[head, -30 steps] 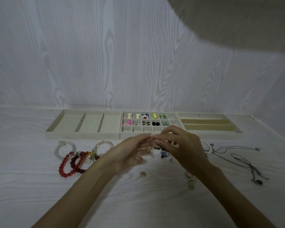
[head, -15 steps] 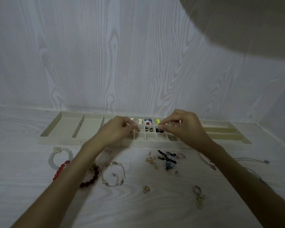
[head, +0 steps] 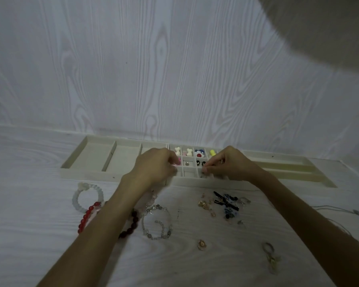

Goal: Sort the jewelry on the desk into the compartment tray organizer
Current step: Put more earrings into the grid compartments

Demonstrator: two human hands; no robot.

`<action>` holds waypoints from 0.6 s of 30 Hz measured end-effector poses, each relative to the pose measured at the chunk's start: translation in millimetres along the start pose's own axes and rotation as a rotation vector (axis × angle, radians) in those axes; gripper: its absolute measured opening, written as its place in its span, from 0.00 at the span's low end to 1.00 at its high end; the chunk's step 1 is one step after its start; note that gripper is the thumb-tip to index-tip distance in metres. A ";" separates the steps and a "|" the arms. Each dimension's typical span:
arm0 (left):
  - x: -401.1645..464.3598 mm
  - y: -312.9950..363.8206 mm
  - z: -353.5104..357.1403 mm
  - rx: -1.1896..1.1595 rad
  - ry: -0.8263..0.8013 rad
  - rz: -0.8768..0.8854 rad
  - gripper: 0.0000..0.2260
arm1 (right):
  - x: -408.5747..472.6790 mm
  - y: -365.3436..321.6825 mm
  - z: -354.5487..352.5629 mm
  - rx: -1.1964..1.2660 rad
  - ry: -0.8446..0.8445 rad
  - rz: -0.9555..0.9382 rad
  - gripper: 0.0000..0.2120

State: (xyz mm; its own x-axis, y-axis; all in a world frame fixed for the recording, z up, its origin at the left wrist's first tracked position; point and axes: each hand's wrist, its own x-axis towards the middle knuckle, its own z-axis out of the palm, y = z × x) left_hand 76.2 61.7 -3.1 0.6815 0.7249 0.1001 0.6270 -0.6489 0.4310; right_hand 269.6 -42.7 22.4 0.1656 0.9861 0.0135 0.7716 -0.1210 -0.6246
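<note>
The beige compartment tray (head: pixel 116 176) lies along the wall. Its middle grid holds white bone charms (head: pixel 177 151), a blue-red flower piece (head: pixel 199 153), a yellow piece (head: pixel 212 152), black studs (head: pixel 200 162) and a small silver stud (head: pixel 187 163). My left hand (head: pixel 153 167) hovers over the grid's left edge, fingertips pinched together beside a pink piece (head: pixel 178 161); what it pinches is hidden. My right hand (head: pixel 231 164) pinches a tiny earring (head: pixel 204 170) over the front row of cells.
On the desk lie a white bracelet (head: pixel 87 195), a red one (head: pixel 89 216), a dark red one (head: pixel 131 227), a clear bead one (head: pixel 158 224), a heap of small pieces (head: pixel 226 204), a gold piece (head: pixel 201 244), a ring charm (head: pixel 271 258) and a necklace cord (head: pixel 340 210).
Both hands rose from the desk, where they held a small piece together, moved apart over the tray's small cells, and have now lowered toward the front cells.
</note>
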 end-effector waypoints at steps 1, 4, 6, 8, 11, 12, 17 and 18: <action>0.3 0.1 -0.2 -0.001 0.002 0.000 0.13 | 1.3 0.8 1.7 -0.018 -0.001 0.000 0.04; 0.7 -0.1 -1.3 -0.012 0.004 0.001 0.13 | 4.7 2.9 5.2 -0.062 0.009 0.023 0.06; 0.8 0.7 -1.4 -0.013 0.003 0.006 0.13 | 6.4 4.5 6.8 -0.083 -0.005 0.040 0.08; 0.5 0.7 -1.1 -0.009 0.009 0.013 0.13 | 7.7 5.8 9.0 -0.104 -0.011 0.047 0.09; 0.0 0.8 -0.2 0.011 0.019 0.021 0.13 | 8.1 7.6 13.2 -0.130 0.008 0.037 0.10; -0.3 1.0 -0.2 0.016 0.020 0.020 0.13 | 8.2 8.0 14.6 -0.135 0.020 0.036 0.10; -0.8 2.1 -0.1 0.018 0.023 0.018 0.12 | 6.3 10.3 20.1 -0.178 0.122 0.020 0.08; -0.6 2.2 -0.2 0.020 0.020 0.017 0.13 | 5.7 10.6 20.7 -0.194 0.145 0.011 0.08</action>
State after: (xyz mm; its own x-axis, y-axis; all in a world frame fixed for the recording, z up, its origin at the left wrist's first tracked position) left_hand 77.1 60.0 -2.1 0.6844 0.7183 0.1254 0.6231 -0.6654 0.4111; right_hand 265.9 -36.0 -0.3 0.2504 0.9596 0.1286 0.8705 -0.1650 -0.4637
